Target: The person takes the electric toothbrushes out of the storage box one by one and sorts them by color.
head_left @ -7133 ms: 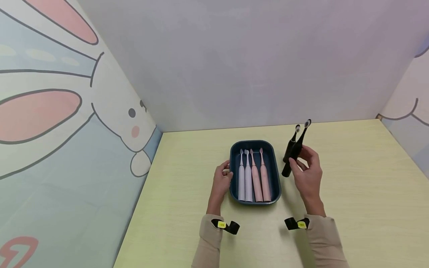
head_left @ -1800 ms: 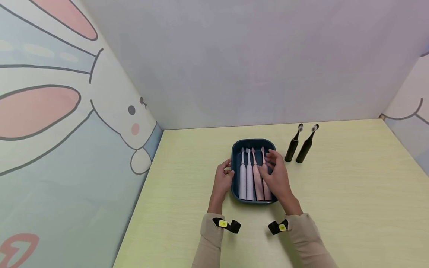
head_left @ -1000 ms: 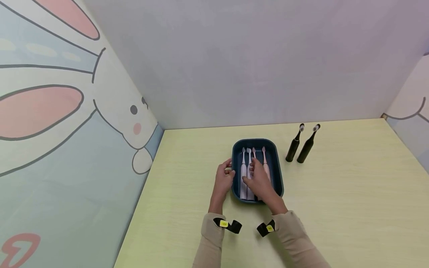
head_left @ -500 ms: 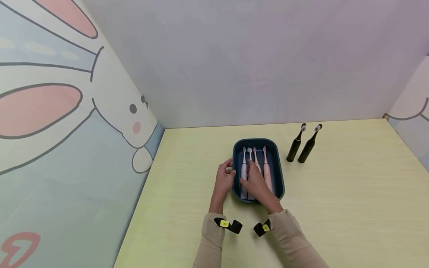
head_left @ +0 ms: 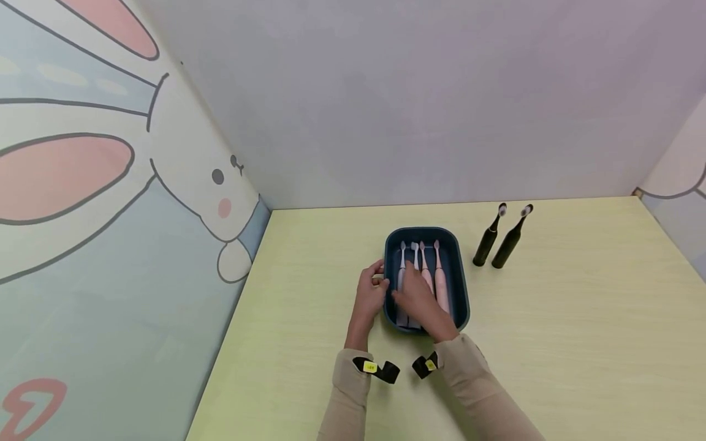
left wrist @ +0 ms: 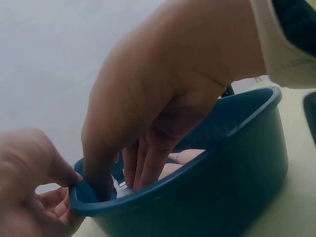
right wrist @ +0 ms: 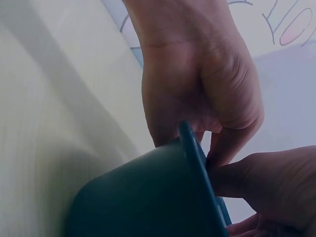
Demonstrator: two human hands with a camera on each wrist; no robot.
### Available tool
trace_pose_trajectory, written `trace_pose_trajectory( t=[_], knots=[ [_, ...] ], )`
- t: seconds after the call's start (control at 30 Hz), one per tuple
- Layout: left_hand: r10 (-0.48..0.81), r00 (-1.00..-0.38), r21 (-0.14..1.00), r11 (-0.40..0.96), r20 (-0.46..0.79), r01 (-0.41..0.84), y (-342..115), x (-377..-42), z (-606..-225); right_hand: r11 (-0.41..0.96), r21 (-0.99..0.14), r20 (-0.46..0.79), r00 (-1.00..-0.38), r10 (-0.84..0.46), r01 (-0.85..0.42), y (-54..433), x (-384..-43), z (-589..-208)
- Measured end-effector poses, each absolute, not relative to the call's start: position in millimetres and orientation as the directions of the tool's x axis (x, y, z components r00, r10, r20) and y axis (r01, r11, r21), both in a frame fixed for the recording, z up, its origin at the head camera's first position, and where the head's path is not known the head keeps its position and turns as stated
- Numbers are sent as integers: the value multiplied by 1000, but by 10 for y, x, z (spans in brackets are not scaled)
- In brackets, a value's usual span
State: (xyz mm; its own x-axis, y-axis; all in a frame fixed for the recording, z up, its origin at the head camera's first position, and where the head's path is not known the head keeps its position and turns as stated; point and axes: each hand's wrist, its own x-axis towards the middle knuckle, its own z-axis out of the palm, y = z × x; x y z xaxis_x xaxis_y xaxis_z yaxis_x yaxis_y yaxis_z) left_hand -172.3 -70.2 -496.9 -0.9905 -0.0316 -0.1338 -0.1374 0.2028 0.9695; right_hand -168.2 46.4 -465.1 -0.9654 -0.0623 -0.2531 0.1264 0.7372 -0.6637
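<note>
In the head view a dark blue plastic tray (head_left: 467, 303) stands on the table. My left hand (head_left: 369, 299) pinches its left rim between thumb and fingers. Inside, a white electric toothbrush (head_left: 401, 280) lies farthest left. My right hand (head_left: 423, 305) reaches down into the tray, its thumb on the left of that toothbrush and its fingers on the right, though the contact is partly hidden. Beside it lie another white toothbrush (head_left: 416, 257), mostly covered by the hand, and two pink toothbrushes, one in the middle (head_left: 425, 269) and one at the right (head_left: 440, 285).
Two black electric toothbrushes, one left (head_left: 486, 245) and one right (head_left: 508, 246), stand upright on the table beyond the tray's right side. A pale wall (head_left: 419, 122) rises behind the light wooden table (head_left: 579, 318). Rabbit drawings cover the left side panel (head_left: 165, 245).
Seven seconds ago my right hand held the black toothbrushes; they now stand on the table. Since then it has moved left across the tray to the leftmost white toothbrush. My left hand stays on the rim.
</note>
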Motion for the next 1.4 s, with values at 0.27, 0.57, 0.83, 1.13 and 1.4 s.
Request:
trace_pose_trajectory(
  t=[0.27,0.57,0.83,1.13,1.4],
  knots=[
    [-29,-992,970,206,-123,-127,-706,-1724,-4967,807,-586,-248,-964,-92,74,457,-1784,-4651],
    [-30,-993,972,206,-113,-117,-708,-1723,-4954,859,-513,-230,-965,-124,12,463,-1902,-4714],
    [-32,-991,971,197,-132,-136,-699,-1754,-4932,816,-570,-277,-957,-80,97,542,-2004,-4718],
    [-40,-990,971,190,-139,-144,-681,-1795,-4890,811,-578,-258,-963,-72,94,545,-2030,-4676],
    [-54,-987,968,192,-153,-161,-673,-1801,-4865,759,-646,-184,-981,-59,75,558,-1964,-4640]
  ],
)
